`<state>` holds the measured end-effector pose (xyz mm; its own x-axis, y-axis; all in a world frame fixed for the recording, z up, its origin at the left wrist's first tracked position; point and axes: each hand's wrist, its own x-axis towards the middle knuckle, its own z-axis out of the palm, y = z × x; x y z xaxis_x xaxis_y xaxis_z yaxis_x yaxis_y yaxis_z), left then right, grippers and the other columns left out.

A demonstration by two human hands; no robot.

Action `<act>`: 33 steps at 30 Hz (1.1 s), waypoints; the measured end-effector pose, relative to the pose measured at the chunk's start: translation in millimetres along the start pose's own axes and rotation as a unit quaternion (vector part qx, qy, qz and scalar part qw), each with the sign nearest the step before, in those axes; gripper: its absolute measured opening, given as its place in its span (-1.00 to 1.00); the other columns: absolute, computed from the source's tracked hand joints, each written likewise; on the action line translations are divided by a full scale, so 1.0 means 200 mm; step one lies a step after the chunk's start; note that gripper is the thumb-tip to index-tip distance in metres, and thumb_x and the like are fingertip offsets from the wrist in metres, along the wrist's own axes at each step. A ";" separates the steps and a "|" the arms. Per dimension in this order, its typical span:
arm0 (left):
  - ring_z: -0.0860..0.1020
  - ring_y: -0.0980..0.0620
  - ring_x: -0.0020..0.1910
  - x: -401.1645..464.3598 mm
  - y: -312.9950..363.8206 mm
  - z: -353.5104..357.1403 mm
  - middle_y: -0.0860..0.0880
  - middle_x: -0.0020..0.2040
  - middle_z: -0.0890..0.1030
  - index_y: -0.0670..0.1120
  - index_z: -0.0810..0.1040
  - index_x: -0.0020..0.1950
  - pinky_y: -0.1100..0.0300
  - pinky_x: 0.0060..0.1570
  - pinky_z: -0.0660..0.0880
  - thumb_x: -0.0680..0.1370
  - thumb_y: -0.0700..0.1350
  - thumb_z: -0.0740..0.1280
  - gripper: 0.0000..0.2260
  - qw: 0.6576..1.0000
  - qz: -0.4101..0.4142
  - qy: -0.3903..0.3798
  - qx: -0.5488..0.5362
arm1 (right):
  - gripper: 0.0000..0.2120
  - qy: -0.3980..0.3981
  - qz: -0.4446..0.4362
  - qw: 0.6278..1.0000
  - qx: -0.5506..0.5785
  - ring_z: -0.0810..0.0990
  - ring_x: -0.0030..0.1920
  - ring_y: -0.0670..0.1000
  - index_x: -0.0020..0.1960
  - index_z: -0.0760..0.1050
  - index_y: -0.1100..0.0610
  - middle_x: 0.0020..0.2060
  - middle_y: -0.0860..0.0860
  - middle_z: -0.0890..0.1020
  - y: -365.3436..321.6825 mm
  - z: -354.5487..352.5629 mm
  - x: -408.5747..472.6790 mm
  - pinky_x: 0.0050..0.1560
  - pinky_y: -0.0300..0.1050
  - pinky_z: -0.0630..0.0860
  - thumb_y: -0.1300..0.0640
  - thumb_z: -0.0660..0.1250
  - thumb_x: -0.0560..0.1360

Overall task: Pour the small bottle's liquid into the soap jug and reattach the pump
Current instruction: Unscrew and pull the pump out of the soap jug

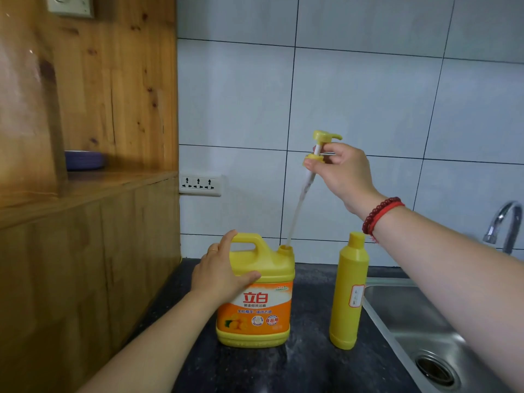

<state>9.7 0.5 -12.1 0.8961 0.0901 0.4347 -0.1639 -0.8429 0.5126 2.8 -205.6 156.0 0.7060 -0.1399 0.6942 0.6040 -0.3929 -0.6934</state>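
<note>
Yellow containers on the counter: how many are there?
2. The soap jug stands left, steadied by the left hand; the small bottle stands upright right of it, beside the sink. None seems hidden.

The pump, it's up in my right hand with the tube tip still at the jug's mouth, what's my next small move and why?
Probably lift the pump clear and set it aside: its tube still sits in the jug mouth, blocking pouring from the small bottle, which still looks capped.

We note a dark worktop carrying the jug and, just right, the bottle, both upright.
</note>
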 end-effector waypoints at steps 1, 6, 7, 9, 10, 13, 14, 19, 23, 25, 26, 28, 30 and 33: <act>0.44 -0.11 0.23 0.00 0.00 0.00 -0.07 0.34 0.37 0.21 -0.03 0.40 -0.04 0.08 0.49 0.25 0.31 0.40 -0.12 1.000 0.000 0.000 -0.001 | -0.87 0.001 0.001 1.000 0.003 0.63 -0.14 0.00 -0.21 0.53 -0.05 -0.23 0.02 0.68 -0.01 -0.01 0.00 0.05 -0.06 0.53 0.13 0.45 0.33; 0.44 -0.11 0.23 0.00 0.00 0.00 -0.08 0.34 0.37 0.20 -0.03 0.41 -0.02 0.08 0.48 0.25 0.31 0.41 -0.12 1.000 0.001 0.002 -0.002 | -0.88 0.008 0.000 1.000 0.004 0.64 -0.14 0.04 -0.27 0.53 -0.05 -0.28 0.00 0.66 -0.04 -0.03 0.02 -0.02 -0.05 0.53 0.12 0.45 0.33; 0.44 -0.11 0.23 0.00 0.00 0.00 -0.08 0.34 0.37 0.20 -0.03 0.41 -0.02 0.07 0.48 0.25 0.31 0.41 -0.12 1.000 0.001 0.002 -0.001 | -0.87 0.009 0.000 1.000 0.006 0.63 -0.16 0.03 -0.29 0.53 -0.06 -0.29 -0.01 0.65 -0.05 -0.04 0.02 -0.05 -0.08 0.53 0.11 0.45 0.33; 0.44 -0.11 0.23 0.00 0.00 0.00 -0.08 0.34 0.37 0.19 -0.03 0.41 -0.02 0.07 0.48 0.25 0.31 0.41 -0.12 1.000 0.001 0.002 0.000 | -0.86 0.007 -0.001 1.000 0.010 0.62 -0.19 -0.01 -0.30 0.52 -0.08 -0.30 -0.04 0.64 -0.07 -0.05 0.03 -0.12 -0.15 0.50 0.11 0.45 0.33; 0.44 -0.10 0.23 0.00 0.00 0.00 -0.08 0.34 0.37 0.19 -0.03 0.41 -0.02 0.07 0.48 0.25 0.31 0.40 -0.12 1.000 0.002 0.002 0.000 | -0.86 0.006 -0.001 1.000 0.011 0.61 -0.20 -0.03 -0.29 0.52 -0.08 -0.31 -0.06 0.64 -0.07 -0.05 0.03 -0.14 -0.19 0.49 0.11 0.45 0.33; 0.44 -0.10 0.23 0.00 0.01 -0.01 -0.08 0.34 0.37 0.19 -0.03 0.41 -0.01 0.08 0.48 0.26 0.31 0.40 -0.12 1.000 0.002 0.002 0.003 | -0.88 0.002 0.000 1.000 0.012 0.62 -0.19 -0.05 -0.26 0.53 -0.06 -0.29 -0.04 0.65 -0.09 -0.07 0.03 -0.14 -0.22 0.47 0.11 0.46 0.33; 0.44 -0.10 0.23 0.00 0.01 -0.01 -0.08 0.34 0.37 0.19 -0.03 0.42 -0.01 0.08 0.48 0.26 0.31 0.40 -0.12 1.000 0.001 0.001 0.004 | -0.89 0.000 0.000 1.000 0.012 0.62 -0.18 -0.04 -0.23 0.55 -0.05 -0.28 -0.02 0.66 -0.10 -0.07 0.03 -0.12 -0.20 0.47 0.11 0.46 0.33; 0.44 -0.09 0.22 -0.01 0.02 -0.02 -0.08 0.34 0.38 0.18 -0.02 0.42 0.01 0.07 0.47 0.26 0.30 0.41 -0.12 1.000 0.001 0.000 0.009 | -0.88 -0.001 -0.001 1.000 0.018 0.60 -0.20 -0.05 -0.15 0.57 0.01 -0.23 0.05 0.68 -0.11 -0.09 0.03 -0.14 -0.22 0.46 0.12 0.46 0.33; 0.45 -0.10 0.22 -0.01 0.02 -0.02 -0.09 0.34 0.38 0.17 -0.03 0.42 0.00 0.08 0.48 0.27 0.30 0.40 -0.12 1.000 0.001 -0.005 0.014 | -0.90 0.005 -0.012 0.999 0.031 0.63 -0.19 0.05 -0.20 0.55 -0.02 -0.18 0.07 0.69 -0.14 -0.12 0.04 -0.16 -0.18 0.49 0.14 0.44 0.35; 0.45 -0.10 0.23 -0.01 0.03 -0.03 -0.09 0.34 0.37 0.16 -0.04 0.42 -0.01 0.11 0.47 0.28 0.30 0.39 -0.12 1.000 -0.001 -0.009 0.021 | -0.89 0.005 -0.019 0.999 0.040 0.65 -0.08 0.14 -0.23 0.55 -0.03 -0.22 -0.01 0.67 -0.17 -0.14 0.03 -0.01 -0.02 0.55 0.16 0.44 0.35; 0.44 -0.10 0.23 -0.01 0.03 -0.03 -0.09 0.34 0.37 0.16 -0.05 0.42 -0.02 0.13 0.47 0.28 0.31 0.39 -0.12 1.000 -0.002 -0.011 0.025 | -0.88 0.004 -0.025 0.999 0.046 0.65 -0.07 0.11 -0.24 0.54 -0.03 -0.24 -0.05 0.66 -0.18 -0.15 0.03 0.04 0.00 0.55 0.16 0.44 0.36; 0.44 -0.10 0.24 -0.01 0.03 -0.04 -0.09 0.35 0.37 0.15 -0.06 0.43 -0.03 0.16 0.45 0.29 0.32 0.37 -0.12 0.999 0.001 -0.015 0.032 | -0.86 0.002 -0.047 0.997 0.065 0.65 -0.13 -0.02 -0.22 0.54 -0.04 -0.25 -0.09 0.66 -0.21 -0.17 0.02 0.01 -0.12 0.54 0.18 0.44 0.36; 0.43 -0.10 0.26 -0.01 0.02 -0.04 -0.09 0.37 0.36 0.15 -0.09 0.44 -0.03 0.18 0.43 0.30 0.34 0.33 -0.13 0.999 0.002 -0.027 0.033 | -0.84 -0.003 -0.071 0.993 0.094 0.63 -0.21 -0.16 -0.18 0.54 -0.04 -0.25 -0.09 0.66 -0.23 -0.18 -0.01 -0.07 -0.32 0.54 0.21 0.44 0.37; 0.41 -0.11 0.28 -0.03 0.04 -0.07 -0.09 0.40 0.32 0.20 -0.19 0.44 -0.03 0.20 0.41 0.36 0.35 0.26 -0.16 0.999 0.000 -0.036 0.026 | -0.77 -0.011 -0.113 0.987 0.111 0.61 -0.20 -0.23 -0.16 0.53 -0.08 -0.23 -0.15 0.63 -0.26 -0.20 -0.10 -0.01 -0.20 0.54 0.24 0.43 0.37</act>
<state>-2.4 1.0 -1.1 0.9234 0.0535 0.3801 -0.1440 -0.8695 0.4724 -57.7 -219.2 185.8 0.5496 -0.0510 0.8339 0.8120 -0.2021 -0.5476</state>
